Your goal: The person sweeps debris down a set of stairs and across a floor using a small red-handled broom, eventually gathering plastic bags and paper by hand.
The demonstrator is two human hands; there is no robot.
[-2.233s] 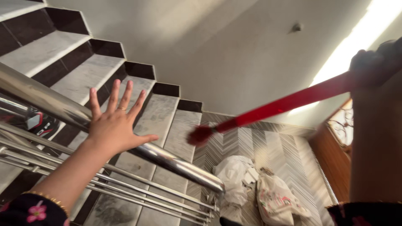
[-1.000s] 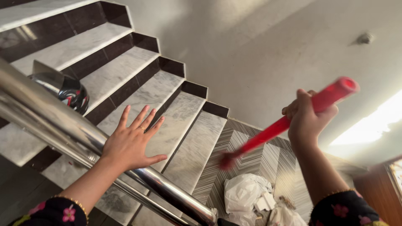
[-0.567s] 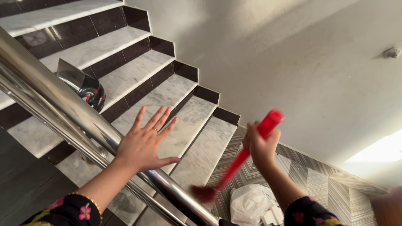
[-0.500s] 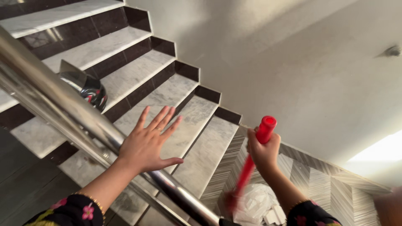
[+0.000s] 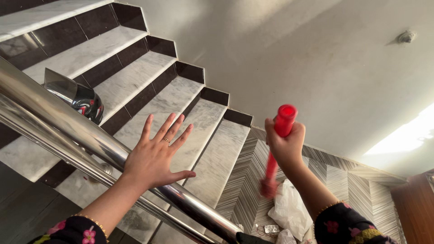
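Overhead — left hand (image 5: 153, 156) spread flat on steel handrail (image 5: 54, 122); right hand (image 5: 284, 145) fisted around red stick (image 5: 276, 144) — above stairs (image 5: 135, 81).

We see a helmet (image 5: 83, 103), dark with red and white marks and a shiny visor, sitting on a marble step (image 5: 68, 58) near its left end, just behind the rails. The steps have grey treads and dark risers and run down to a landing (image 5: 246, 190) tiled in a grey zigzag. On the landing, near the foot of the stairs, lies a crumpled white bag (image 5: 291, 210) with small scraps beside it. A plain pale wall (image 5: 316, 68) lines the stairs' far edge.
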